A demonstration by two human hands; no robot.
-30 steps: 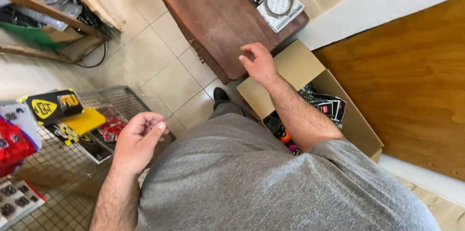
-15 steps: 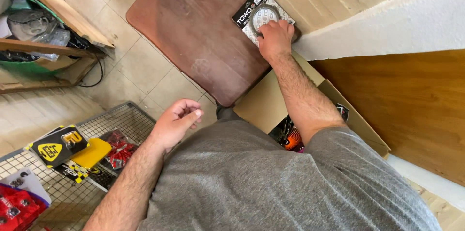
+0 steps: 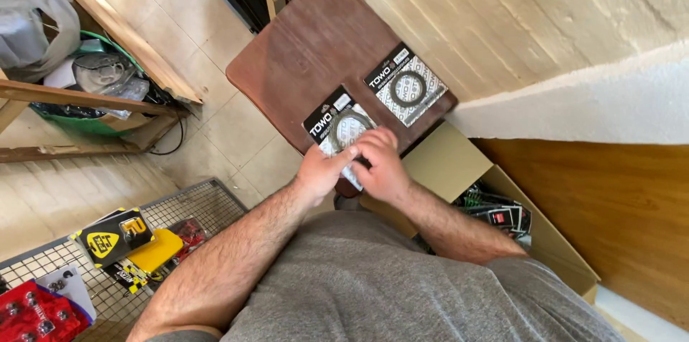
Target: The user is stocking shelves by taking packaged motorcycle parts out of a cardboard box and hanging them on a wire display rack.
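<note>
Both hands (image 3: 355, 170) grip ring packet (image 3: 337, 127) above brown table (image 3: 301, 55).

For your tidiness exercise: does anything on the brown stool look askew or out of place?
Nothing is damaged or spilled. Both ring packets lie askew on the brown stool; left hand and right hand grip the nearer one.

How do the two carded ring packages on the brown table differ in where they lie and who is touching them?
The near package sits at the table's front edge, with the left hand and right hand both on its lower end. The far package lies nearer the wall, touched by neither hand. The near package is partly covered by fingers; the far package shows whole. Both are black-headed cards holding a dark ring, tilted alike.
</note>
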